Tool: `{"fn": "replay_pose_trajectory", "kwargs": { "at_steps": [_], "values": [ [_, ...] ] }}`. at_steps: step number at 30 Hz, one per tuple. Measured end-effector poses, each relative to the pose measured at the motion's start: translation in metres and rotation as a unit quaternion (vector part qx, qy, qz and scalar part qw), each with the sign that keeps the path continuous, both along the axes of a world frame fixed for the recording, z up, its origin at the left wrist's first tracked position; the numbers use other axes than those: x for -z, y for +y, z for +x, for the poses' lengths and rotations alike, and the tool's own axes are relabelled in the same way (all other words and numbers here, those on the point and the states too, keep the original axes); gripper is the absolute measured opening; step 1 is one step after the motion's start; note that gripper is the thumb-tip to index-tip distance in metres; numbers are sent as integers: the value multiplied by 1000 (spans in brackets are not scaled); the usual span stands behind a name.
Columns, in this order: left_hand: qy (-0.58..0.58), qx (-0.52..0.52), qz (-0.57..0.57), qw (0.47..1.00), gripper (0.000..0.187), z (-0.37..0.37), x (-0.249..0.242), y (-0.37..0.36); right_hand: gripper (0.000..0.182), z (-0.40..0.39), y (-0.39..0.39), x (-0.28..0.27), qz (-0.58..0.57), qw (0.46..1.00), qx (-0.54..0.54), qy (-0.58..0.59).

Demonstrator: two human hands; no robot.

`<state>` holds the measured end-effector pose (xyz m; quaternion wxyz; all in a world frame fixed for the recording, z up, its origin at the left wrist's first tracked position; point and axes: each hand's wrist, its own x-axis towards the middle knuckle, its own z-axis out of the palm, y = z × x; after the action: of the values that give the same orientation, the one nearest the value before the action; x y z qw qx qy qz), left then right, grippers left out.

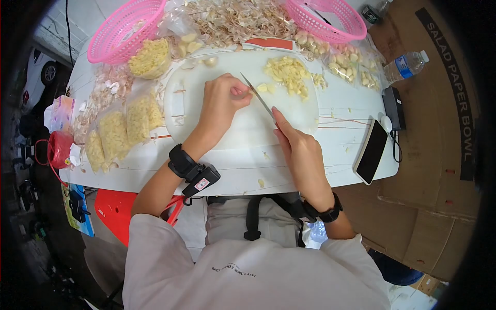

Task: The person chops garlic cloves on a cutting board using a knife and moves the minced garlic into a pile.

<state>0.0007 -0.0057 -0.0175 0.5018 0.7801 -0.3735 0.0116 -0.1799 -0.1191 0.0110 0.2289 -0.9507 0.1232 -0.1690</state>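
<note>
My right hand [299,150] grips a knife [258,97] whose blade points up and to the left over the white cutting board [237,129]. Close to the blade is my left hand [222,101], its fingers curled in; whatever they may hold is hidden. A few cut garlic pieces [266,88] lie just right of the blade. Beyond them spreads a pile of chopped garlic [288,72] on the board. One garlic clove [211,61] rests near the board's far edge.
Bags of chopped garlic [113,135] stand left, near a filled bag [150,58]. Pink baskets [126,31] flank garlic skins [240,20] at the back. Bagged cloves [342,63], a water bottle [405,66] and a phone [371,151] are right, beside cardboard [429,129].
</note>
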Motion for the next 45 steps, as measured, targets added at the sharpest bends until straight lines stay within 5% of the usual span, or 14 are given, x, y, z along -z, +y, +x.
{"fn": "replay_pose_trajectory", "kwargs": {
  "at_steps": [12,18,45],
  "values": [
    [-9,0,0,1000,14,1,0,0,46,3,-11,7,-87,994,-1,65],
    [8,3,16,1000,14,2,2,0,43,-9,-32,-6,129,991,-17,2],
    [5,-15,-16,1000,12,-3,-1,-1,43,-1,4,-9,13,1000,9,20]
  ]
}}
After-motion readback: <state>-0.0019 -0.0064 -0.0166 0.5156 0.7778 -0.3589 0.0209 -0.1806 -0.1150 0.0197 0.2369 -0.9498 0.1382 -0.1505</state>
